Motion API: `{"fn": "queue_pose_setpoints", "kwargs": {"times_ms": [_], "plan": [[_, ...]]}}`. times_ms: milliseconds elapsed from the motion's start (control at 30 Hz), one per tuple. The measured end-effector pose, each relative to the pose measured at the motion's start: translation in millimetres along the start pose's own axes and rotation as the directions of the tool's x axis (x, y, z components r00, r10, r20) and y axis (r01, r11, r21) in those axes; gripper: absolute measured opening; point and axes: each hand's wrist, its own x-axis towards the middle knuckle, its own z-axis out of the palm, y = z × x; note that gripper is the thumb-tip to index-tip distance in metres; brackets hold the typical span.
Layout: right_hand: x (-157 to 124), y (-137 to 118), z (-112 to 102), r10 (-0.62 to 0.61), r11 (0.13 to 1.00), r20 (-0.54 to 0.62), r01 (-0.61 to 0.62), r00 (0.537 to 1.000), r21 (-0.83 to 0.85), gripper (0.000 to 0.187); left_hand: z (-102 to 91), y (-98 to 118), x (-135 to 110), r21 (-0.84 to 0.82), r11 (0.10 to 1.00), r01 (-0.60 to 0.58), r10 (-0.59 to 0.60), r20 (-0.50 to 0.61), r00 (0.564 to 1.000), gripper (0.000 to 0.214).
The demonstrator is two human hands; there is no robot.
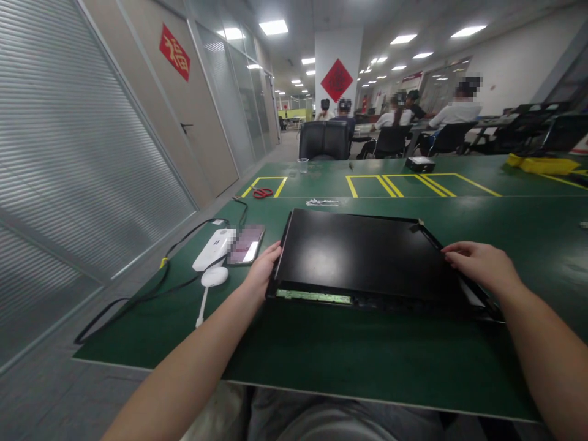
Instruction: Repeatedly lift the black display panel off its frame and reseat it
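A black LCD screen panel (358, 251) lies at a slight skew over a thin black frame (429, 233), above the green table. Along the panel's near edge runs a green circuit strip (315, 297). My left hand (264, 269) grips the left edge, its thumb and fingers closed around the side. On the opposite side, my right hand (482, 263) pinches the right edge with its fingertips; whether it also holds the frame is hidden. The panel's lower right corner leaves a gap where a pale part of the frame shows.
To the left lie a phone (248, 244), a white box-like device (214, 250), a white round adapter (214, 277) and black cables (151, 291). Red scissors (263, 193), small screws or bits (322, 202), a clear cup (302, 164) and a black box (419, 164) sit farther back. Several people sit beyond.
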Motion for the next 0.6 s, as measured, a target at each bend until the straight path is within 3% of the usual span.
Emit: {"fn": "queue_pose_setpoints", "kwargs": {"times_ms": [167,267,600], "plan": [[-7.9,-13.2,-8.9,0.063,0.998,0.075,-0.065,0.995,0.025,0.031,-2.5,1.6,-2.7,0.063,0.998,-0.009,0.011,-0.022,1.0,0.084],[-5.9,-10.2,-7.4,0.044,0.998,0.07,-0.047,0.997,0.036,0.032,-4.0,2.8,-3.1,0.094,0.995,-0.015,0.012,0.034,0.999,0.092],[-0.9,-3.0,-0.5,-0.002,0.993,0.023,-0.001,1.0,0.115,0.026,-0.6,5.7,-11.2,0.112,0.989,-0.096,0.073,0.19,0.979,0.046]]}}
